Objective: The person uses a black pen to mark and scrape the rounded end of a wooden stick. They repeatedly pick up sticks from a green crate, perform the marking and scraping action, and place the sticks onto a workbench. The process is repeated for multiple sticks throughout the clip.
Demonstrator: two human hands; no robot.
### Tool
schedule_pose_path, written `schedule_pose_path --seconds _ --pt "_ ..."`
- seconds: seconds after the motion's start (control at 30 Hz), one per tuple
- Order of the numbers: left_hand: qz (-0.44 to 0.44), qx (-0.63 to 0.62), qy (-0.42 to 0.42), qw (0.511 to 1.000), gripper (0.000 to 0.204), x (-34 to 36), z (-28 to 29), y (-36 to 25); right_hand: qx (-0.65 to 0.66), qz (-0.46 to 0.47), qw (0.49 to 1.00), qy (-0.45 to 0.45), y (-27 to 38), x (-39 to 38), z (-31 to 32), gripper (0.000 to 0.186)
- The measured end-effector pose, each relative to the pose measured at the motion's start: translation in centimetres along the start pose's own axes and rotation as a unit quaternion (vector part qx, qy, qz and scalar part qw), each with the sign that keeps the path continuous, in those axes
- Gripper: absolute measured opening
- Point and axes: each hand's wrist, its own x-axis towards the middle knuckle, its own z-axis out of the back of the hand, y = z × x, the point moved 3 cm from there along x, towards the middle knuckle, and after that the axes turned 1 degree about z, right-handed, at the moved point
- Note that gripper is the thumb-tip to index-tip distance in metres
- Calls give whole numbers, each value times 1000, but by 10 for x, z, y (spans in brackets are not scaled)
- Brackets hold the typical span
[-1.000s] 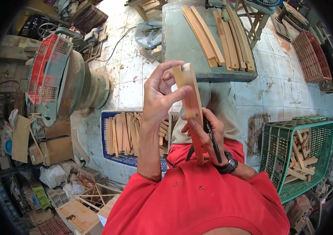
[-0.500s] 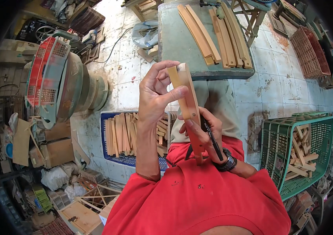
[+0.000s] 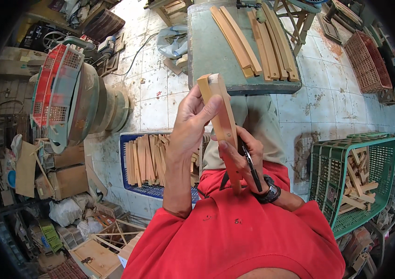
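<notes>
Two pale wooden strips (image 3: 224,111) are held face to face in front of my chest, their far ends nearly level and a dark mark showing on one end. My left hand (image 3: 189,122) grips them near the far end, thumb on the near face and fingers behind. Lower down, my right hand (image 3: 243,157) wraps round the strips, with a small hole visible close to its thumb. A black pen (image 3: 253,168) is tucked between the fingers of that same hand. The strips' lower ends touch my red shirt.
Ahead stands a green-topped table (image 3: 211,56) bearing several curved wooden strips (image 3: 237,39). A blue basket (image 3: 132,181) of wood pieces sits at left, and a green crate (image 3: 323,176) of wood pieces at right. A large round machine (image 3: 93,100) stands at far left.
My left hand has slid a little and closed more fully round the strips, its fingers going behind them and its thumb shifting up. The right hand stays nearly still.
</notes>
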Motion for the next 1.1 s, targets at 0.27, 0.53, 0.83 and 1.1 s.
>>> schedule_pose_path --seconds 0.27,0.53,0.83,1.1 --pt "-60 92 -105 988 27 1 -32 3 -15 42 999 -21 6 -3 -4 26" --pt "-74 62 -76 992 20 7 -29 10 -42 57 997 -37 4 -4 -6 27" --pt "-80 -112 143 980 29 12 -13 1 53 254 961 -95 70 25 34 60" --pt "-21 -141 132 981 29 2 -23 19 -7 317 948 35 107 64 35 18"
